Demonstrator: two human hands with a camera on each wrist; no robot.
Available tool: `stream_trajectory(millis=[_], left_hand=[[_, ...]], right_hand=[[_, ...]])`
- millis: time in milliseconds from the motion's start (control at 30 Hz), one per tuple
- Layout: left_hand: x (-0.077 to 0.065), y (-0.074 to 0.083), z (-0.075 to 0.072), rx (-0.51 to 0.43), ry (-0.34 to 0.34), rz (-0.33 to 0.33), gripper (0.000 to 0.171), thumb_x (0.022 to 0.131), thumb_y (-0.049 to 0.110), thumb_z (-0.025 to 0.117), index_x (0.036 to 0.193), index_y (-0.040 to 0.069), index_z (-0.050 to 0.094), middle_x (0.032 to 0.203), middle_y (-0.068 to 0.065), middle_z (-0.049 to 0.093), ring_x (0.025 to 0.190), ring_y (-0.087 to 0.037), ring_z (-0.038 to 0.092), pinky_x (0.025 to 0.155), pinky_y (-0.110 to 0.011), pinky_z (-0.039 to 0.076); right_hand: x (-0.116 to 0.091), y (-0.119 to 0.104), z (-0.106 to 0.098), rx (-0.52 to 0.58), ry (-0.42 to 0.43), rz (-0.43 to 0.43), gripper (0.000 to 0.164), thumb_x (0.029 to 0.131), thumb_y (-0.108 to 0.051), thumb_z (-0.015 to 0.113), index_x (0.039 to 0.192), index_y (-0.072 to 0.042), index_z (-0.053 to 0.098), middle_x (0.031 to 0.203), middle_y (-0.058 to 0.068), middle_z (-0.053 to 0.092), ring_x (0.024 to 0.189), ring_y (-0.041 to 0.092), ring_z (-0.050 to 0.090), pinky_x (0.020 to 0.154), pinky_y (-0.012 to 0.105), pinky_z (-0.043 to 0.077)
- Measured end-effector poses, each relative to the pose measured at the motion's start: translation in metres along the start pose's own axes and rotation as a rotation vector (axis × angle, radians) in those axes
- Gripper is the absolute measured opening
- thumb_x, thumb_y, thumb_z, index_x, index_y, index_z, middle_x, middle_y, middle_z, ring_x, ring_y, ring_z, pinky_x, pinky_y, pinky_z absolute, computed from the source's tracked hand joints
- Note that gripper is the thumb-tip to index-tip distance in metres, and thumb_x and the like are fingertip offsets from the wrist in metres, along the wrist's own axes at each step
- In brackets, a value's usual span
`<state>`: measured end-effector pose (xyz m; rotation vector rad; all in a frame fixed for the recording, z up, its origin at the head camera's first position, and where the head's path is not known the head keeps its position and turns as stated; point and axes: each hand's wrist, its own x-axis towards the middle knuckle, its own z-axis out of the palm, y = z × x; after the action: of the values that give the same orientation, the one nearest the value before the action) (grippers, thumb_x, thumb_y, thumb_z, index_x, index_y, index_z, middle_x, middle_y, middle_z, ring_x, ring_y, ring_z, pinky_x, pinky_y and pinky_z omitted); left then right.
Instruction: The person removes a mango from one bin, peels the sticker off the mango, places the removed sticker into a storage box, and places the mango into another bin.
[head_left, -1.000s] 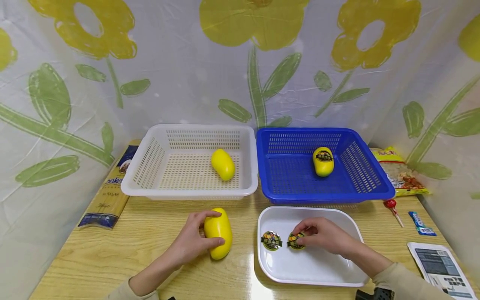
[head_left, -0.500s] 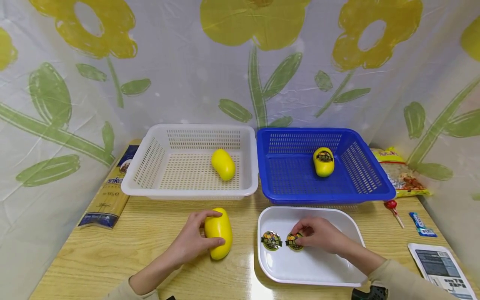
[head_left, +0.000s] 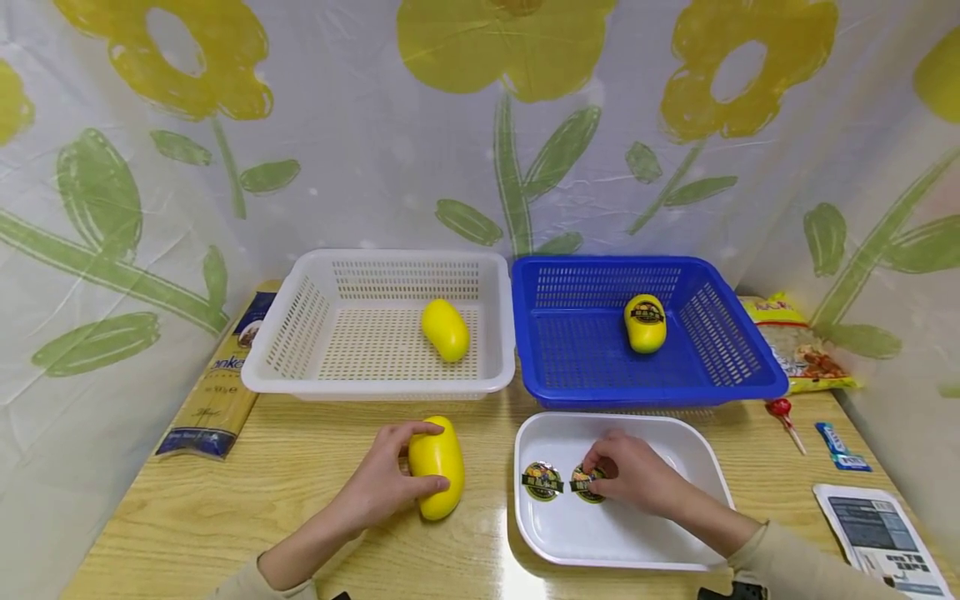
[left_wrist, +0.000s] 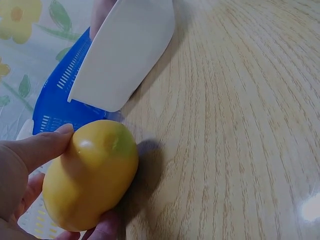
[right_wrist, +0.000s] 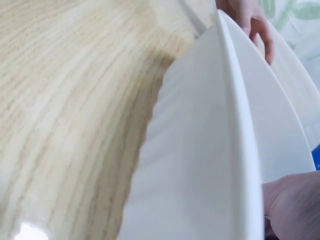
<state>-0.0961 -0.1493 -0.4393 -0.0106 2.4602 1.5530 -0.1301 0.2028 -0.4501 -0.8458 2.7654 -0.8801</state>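
Note:
My left hand (head_left: 384, 475) grips a yellow mango (head_left: 439, 467) on the table, thumb on the near side and fingers around the far end. In the left wrist view the same mango (left_wrist: 92, 175) shows a greenish tip. Inside the white tray (head_left: 622, 543), my right hand (head_left: 641, 477) pinches at a round fruit sticker (head_left: 582, 485) with thumb and forefinger; the fingers cover its right part. A second round sticker (head_left: 542, 482) lies to its left. In the right wrist view the tray's wall (right_wrist: 200, 150) hides the right fingertips.
Behind stand a white basket (head_left: 378, 385) holding a plain mango (head_left: 446, 331) and a blue basket (head_left: 652, 393) holding a stickered mango (head_left: 647, 333). A pasta packet (head_left: 217, 383) lies left. On the right are a snack bag (head_left: 802, 350), lollipop (head_left: 782, 408), blue wrapper (head_left: 843, 448) and white-edged packet (head_left: 885, 533).
My right hand and the sticker under its fingers have shifted slightly left, and the wrist has turned a little. My left hand and its mango stay in place.

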Motion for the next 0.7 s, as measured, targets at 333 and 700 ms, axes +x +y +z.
stream_trajectory(millis=[333, 700], left_hand=[[-0.001, -0.003, 0.0, -0.008, -0.001, 0.001, 0.06, 0.072, 0.017, 0.088, 0.125, 0.017, 0.06, 0.129, -0.02, 0.04, 0.103, -0.031, 0.052, 0.072, -0.035, 0.053], [-0.001, -0.002, 0.0, -0.019, 0.0, 0.001, 0.06, 0.072, 0.017, 0.088, 0.126, 0.017, 0.06, 0.131, -0.02, 0.039, 0.104, -0.032, 0.052, 0.072, -0.035, 0.053]], right_hand=[[-0.001, -0.004, 0.001, -0.011, 0.0, 0.011, 0.02, 0.07, -0.011, 0.084, 0.08, -0.015, 0.067, 0.074, -0.01, 0.055, 0.068, 0.002, 0.048, 0.061, 0.022, 0.042], [0.002, -0.019, -0.021, 0.116, -0.15, -0.003, 0.02, 0.077, -0.007, 0.078, 0.096, -0.008, 0.071, 0.085, -0.005, 0.066, 0.076, 0.004, 0.061, 0.067, 0.023, 0.051]])
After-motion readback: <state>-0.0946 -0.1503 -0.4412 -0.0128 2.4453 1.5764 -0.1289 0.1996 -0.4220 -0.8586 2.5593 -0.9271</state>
